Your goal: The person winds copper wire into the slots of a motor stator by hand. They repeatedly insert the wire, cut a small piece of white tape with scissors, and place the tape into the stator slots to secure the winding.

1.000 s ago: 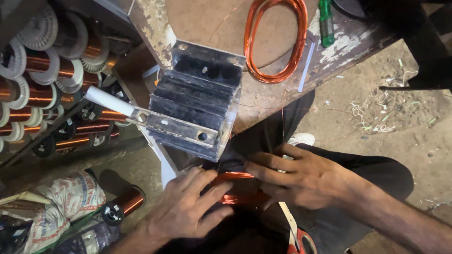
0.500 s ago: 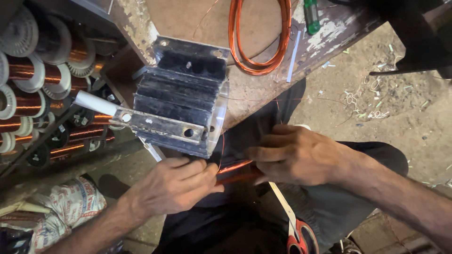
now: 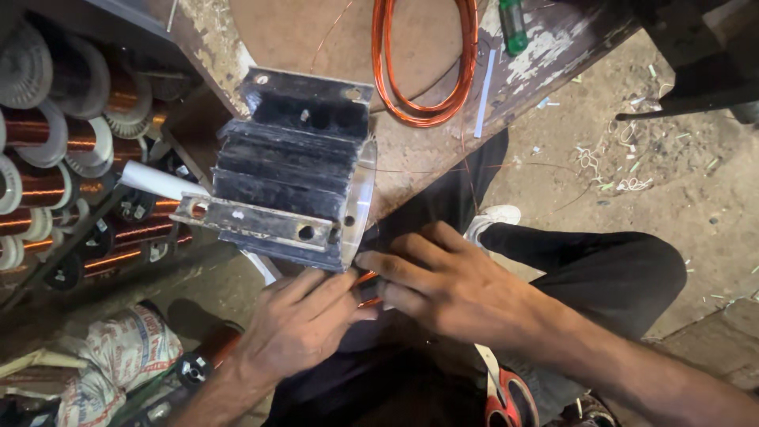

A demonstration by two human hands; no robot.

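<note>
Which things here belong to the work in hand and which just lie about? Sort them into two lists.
In the work:
left hand
right hand
copper wire bundle pinched between both hands
finned black motor housing right above the hands

Lying about:
copper wire coil on the bench
green-handled tool
wire spools on the shelf
red-handled scissors
printed sack

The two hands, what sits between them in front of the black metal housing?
In the head view, a bit of orange copper wire shows in the gap between the left hand and right hand, just below the finned black housing.
</note>
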